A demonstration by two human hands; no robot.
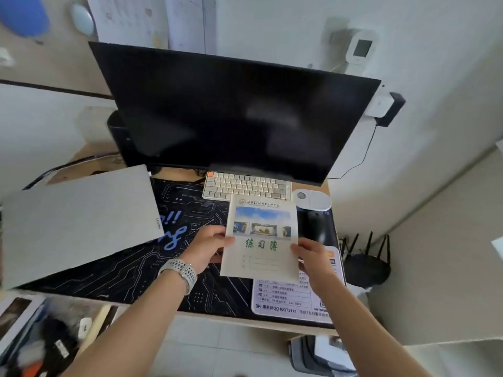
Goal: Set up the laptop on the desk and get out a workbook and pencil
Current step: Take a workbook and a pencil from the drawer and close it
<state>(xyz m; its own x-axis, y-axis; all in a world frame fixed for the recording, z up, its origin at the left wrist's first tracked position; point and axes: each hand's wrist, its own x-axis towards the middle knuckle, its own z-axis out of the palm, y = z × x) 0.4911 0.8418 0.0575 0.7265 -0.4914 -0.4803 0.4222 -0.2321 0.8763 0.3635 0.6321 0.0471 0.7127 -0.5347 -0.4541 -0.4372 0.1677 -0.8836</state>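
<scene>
A pale workbook (261, 238) with green characters and small photos on its cover is held just above the desk's right half. My left hand (209, 247) grips its left edge, thumb on the cover; a watch is on that wrist. My right hand (313, 261) grips its right edge. A closed grey laptop (79, 224) lies flat on the left of the desk, partly on the black circuit-pattern desk mat (152, 268). No pencil is visible.
A large dark monitor (231, 112) stands at the back, with a white keyboard (245, 186) and a white mouse (311, 198) below it. A printed mouse pad (288, 300) lies at front right. An open drawer (40, 336) of clutter sits at lower left, a router (364, 265) beside the desk's right edge.
</scene>
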